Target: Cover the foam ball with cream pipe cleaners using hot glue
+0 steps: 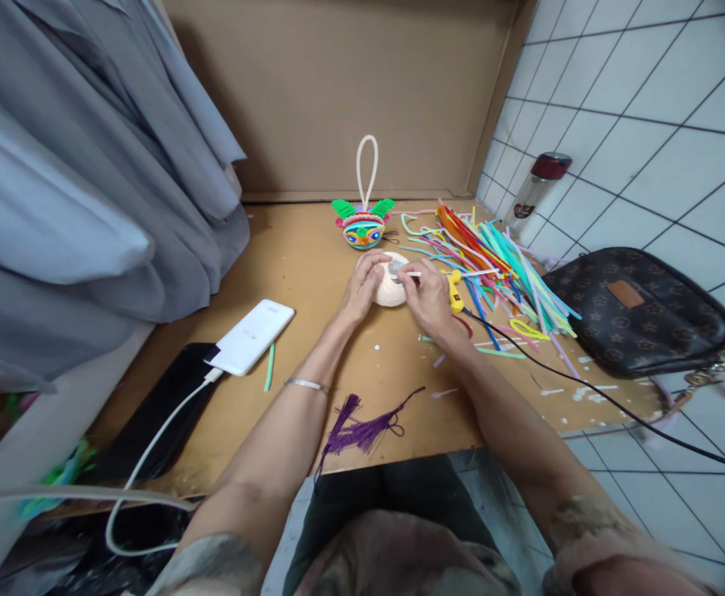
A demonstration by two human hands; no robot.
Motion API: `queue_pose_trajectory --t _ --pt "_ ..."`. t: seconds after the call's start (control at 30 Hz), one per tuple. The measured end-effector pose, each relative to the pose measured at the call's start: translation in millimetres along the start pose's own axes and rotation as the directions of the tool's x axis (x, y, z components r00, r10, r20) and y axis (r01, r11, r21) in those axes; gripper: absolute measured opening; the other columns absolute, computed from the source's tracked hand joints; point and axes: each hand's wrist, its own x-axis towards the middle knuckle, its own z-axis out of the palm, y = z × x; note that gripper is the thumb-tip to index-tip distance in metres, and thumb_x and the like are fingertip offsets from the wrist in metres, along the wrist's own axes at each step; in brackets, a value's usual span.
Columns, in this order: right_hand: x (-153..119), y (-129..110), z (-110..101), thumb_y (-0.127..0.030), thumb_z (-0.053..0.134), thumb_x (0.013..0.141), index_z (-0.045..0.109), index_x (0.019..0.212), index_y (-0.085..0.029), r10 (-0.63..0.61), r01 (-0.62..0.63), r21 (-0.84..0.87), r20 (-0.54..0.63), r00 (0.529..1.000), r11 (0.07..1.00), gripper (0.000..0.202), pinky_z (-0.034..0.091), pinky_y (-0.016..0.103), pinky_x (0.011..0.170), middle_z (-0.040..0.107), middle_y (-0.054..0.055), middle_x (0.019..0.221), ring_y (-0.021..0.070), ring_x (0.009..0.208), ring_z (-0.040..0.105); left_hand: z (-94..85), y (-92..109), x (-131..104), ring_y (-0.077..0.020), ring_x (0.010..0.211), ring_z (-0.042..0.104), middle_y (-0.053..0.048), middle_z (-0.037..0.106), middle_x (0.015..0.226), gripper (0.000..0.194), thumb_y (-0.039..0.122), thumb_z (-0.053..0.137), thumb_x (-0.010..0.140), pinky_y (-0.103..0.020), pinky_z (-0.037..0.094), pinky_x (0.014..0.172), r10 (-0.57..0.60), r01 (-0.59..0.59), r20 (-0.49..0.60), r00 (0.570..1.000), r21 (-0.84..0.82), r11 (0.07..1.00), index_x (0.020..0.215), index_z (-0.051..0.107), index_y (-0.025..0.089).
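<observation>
Cream round textured ball: between both hands, neither clearly nearer; no evident long axis.
Left hand: fingers part-curled, holding its left side.
Right hand: fingertips pinched on slim white stick, pointing leftward over the ball.

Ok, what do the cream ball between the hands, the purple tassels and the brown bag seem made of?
Cream ball: probably wound yarn or cord, matte; faint lines seem to circle it. Purple tassels: thread, perhaps silky, from their fine loose strands. Brown bag: likely coated canvas or faux leather, with slight sheen and printed pattern.
</observation>
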Motion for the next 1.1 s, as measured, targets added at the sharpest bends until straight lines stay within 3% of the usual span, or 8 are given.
queue_pose_trajectory --t 0.23,0.5,0.73,1.1 --pt "-2.2 -2.5 0.1 -0.042 0.05 0.107 0.069 0.092 -0.023 0.006 -0.005 -0.037 0.025 1.0 0.999 0.031 0.049 0.035 0.077 0.071 0.007 0.092 0.0238 0.085 0.067 0.7 0.6 0.6 -0.0298 0.134 0.062 -0.009 0.068 0.133 0.043 0.064 0.067 0.089 -0.048 0.045 0.122 -0.037 0.036 -0.019 0.999 -0.07 0.997 0.107 0.076 0.026" --pt "-2.3 -4.2 0.8 -0.038 0.052 0.106 0.068 0.09 -0.024 -0.006 0.007 -0.041 0.027 1.0 0.999 0.026 0.049 0.034 0.079 0.071 0.007 0.093 0.0238 0.088 0.067 -0.6 4.0 0.7 -0.0285 0.129 0.065 -0.009 0.07 0.13 0.033 0.055 0.071 0.088 -0.047 0.048 0.119 0.003 -0.005 -0.047 0.999 -0.062 0.998 0.103 0.077 0.027" --pt "-2.4 -4.8 0.5 -0.032 0.056 0.103 0.067 0.09 -0.023 0.004 -0.005 0.02 0.03 1.0 1.0 0.019 0.051 0.035 0.081 0.071 0.006 0.094 0.0232 0.089 0.067 -1.8 0.2 -0.1 -0.0289 0.134 0.063 -0.011 0.069 0.134 0.042 0.062 0.071 0.088 -0.047 0.045 0.122 -0.004 0.001 -0.042 0.999 -0.069 0.998 0.107 0.077 0.026" --pt "-4.3 -4.1 3.0 -0.035 0.051 0.105 0.064 0.089 -0.024 -0.013 0.013 0.018 0.017 1.0 1.0 0.023 0.05 0.034 0.081 0.069 0.006 0.094 0.0228 0.09 0.065 -3.5 -2.5 -1.0 -0.0294 0.137 0.062 -0.012 0.067 0.138 0.05 0.068 0.067 0.091 -0.049 0.044 0.123 0.049 -0.049 -0.01 0.999 -0.004 0.999 0.114 0.075 0.026"
